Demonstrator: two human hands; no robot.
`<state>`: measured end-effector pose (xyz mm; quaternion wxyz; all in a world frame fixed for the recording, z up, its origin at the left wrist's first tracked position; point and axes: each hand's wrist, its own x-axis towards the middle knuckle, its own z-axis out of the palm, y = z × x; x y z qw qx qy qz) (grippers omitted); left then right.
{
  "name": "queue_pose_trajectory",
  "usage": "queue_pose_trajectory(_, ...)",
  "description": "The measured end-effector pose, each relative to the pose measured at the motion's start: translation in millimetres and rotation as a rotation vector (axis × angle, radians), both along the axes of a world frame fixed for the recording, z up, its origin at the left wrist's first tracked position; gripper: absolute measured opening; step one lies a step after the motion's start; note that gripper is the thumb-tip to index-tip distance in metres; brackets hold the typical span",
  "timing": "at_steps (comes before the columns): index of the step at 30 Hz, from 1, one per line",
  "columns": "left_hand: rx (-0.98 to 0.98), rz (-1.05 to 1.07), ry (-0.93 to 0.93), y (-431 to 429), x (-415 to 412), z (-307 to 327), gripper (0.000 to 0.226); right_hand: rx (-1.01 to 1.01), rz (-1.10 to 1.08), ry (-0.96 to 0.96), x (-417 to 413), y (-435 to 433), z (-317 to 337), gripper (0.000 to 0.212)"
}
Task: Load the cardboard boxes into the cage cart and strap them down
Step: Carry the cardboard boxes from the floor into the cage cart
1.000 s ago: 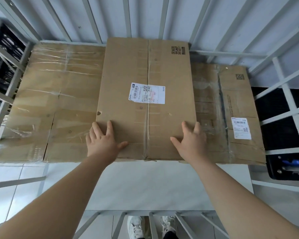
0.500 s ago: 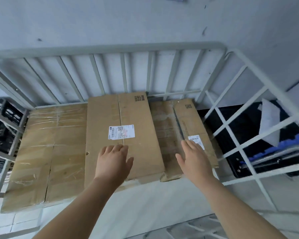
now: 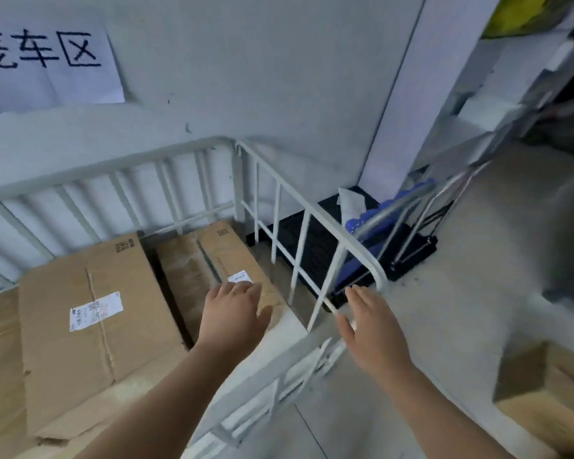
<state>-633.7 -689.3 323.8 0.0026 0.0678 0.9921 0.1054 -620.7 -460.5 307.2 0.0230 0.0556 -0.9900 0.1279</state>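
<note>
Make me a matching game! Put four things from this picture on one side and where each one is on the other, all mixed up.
Things:
1. paper sign
2. blue trolley
3. left hand
4. loose box

Places:
A. on the floor, far right
B. over the rightmost box in the cage cart
C. on the wall
D. just outside the cart, on its right

Pairs: 1-C, 2-D, 3-B, 4-A

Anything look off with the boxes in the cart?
Right box: its top tape is wrinkled and a dark slit runs along the seam, so the flaps look partly open. Middle box: its near bottom edge looks ragged. Nothing spilled.
</note>
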Motion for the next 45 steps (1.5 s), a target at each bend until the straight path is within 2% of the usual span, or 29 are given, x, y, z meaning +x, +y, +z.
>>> queue_pose_trajectory(5, 0.003, -0.191, 0.019, 132.1, 18.5, 33.9, 0.041, 0.023, -0.204, 0.063, 64.6, 116.1, 31.4, 0.040)
queue_pose_trajectory(10, -0.015, -0.398, -0.003, 247.5, 44.7, 49.9, 0.046, 0.026, -0.381, 0.048, 126.8, 210.6, 50.4, 0.055)
queue_pose_trajectory(15, -0.041, -0.569, -0.027, 339.7, 57.9, 56.4, 0.044, 0.030, -0.590, 0.025, 174.4, 283.2, 52.0, 0.053)
queue_pose_trajectory(18, -0.041, -0.653, -0.048, 387.4, 55.5, 53.6, 0.046, 0.015, -0.714, 0.001, 190.0, 320.4, 47.8, 0.062)
queue_pose_trajectory(29, -0.094, -0.938, -0.051, 558.8, -5.3, 41.8, 0.045, -0.009, -1.011, -0.099, 172.5, 452.9, 40.5, 0.066)
queue_pose_trajectory(32, -0.125, -1.000, -0.057, 601.8, -20.7, 38.4, 0.046, -0.029, -1.094, -0.120, 165.3, 484.0, 39.9, 0.059)
queue_pose_trajectory(35, -0.150, -1.047, -0.088, 642.7, -27.8, 30.9, 0.048, -0.072, -1.143, -0.113, 162.1, 514.3, 36.5, 0.076)
queue_pose_trajectory(39, -0.141, -1.095, -0.102, 701.7, -30.3, 15.4, 0.046, -0.096, -1.178, -0.130, 165.0, 565.9, 26.0, 0.053)
queue_pose_trajectory(45, -0.142, -1.077, -0.103, 804.7, -28.9, -25.1, 0.045, -0.095, -1.171, -0.145, 169.1, 668.7, -8.1, 0.050)
